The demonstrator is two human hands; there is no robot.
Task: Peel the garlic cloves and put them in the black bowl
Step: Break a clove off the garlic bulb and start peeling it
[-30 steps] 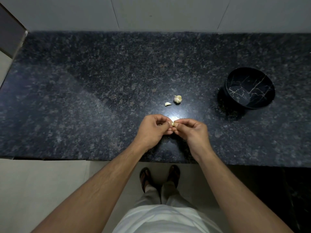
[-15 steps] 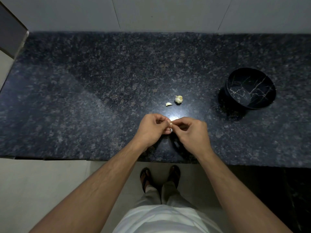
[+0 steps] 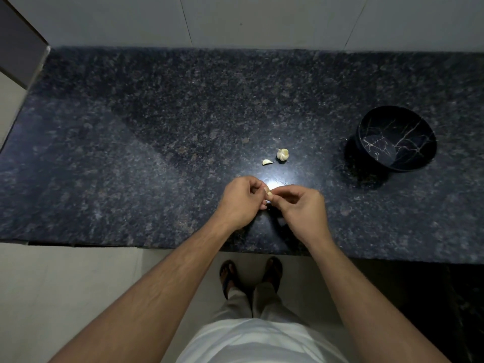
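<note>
A small pale garlic clove (image 3: 269, 195) is pinched between my left hand (image 3: 241, 203) and my right hand (image 3: 301, 208), just above the near part of the dark granite counter (image 3: 157, 153). Most of the clove is hidden by my fingertips. Beyond my hands a small garlic bulb piece (image 3: 283, 154) lies on the counter, with a single loose clove (image 3: 267, 162) to its left. The black bowl (image 3: 396, 141) with thin white veins stands at the right, tilted toward me, and nothing shows inside it.
A pale tiled wall (image 3: 262, 19) runs along the counter's back edge. The counter's front edge (image 3: 104, 244) is just under my wrists, with light floor and my sandalled feet (image 3: 251, 273) below. A dark panel (image 3: 18, 48) stands at the far left.
My hands stayed together over the same spot; the fingers of my right hand shifted slightly on the clove. The bowl and loose garlic have not moved.
</note>
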